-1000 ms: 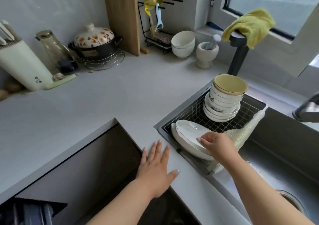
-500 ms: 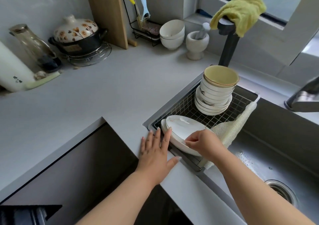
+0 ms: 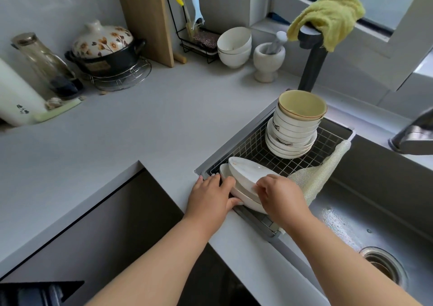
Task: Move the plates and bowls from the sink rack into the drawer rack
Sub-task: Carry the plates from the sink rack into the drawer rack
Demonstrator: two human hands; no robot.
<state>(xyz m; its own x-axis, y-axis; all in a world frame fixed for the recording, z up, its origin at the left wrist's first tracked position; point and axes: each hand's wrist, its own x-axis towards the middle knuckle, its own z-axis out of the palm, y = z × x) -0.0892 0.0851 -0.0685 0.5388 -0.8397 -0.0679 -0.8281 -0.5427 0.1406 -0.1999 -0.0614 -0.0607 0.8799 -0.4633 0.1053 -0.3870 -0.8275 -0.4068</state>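
Note:
A wire sink rack (image 3: 253, 146) sits in the left end of the sink. At its far end stands a stack of several white bowls (image 3: 293, 132) with a yellow-lined bowl on top. At its near end lie white plates (image 3: 246, 174), the top one tilted up. My right hand (image 3: 278, 193) grips the near rim of the top plate. My left hand (image 3: 213, 195) holds the left edge of the lower plates, thumb under the rim. The open drawer (image 3: 98, 240) is dark at the lower left; its rack (image 3: 35, 292) barely shows.
A tall dark faucet (image 3: 311, 64) with a yellow cloth (image 3: 328, 17) stands behind the rack. A mesh cloth (image 3: 321, 174) hangs over the rack's right side. The sink drain (image 3: 382, 266) is at the right. Two bowls (image 3: 234, 47), a mortar (image 3: 269, 59) and a pot (image 3: 105, 52) line the back.
My left hand slid from the counter edge onto the left rim of the plates. My right hand tipped the top plate up. The view shifted left and closer.

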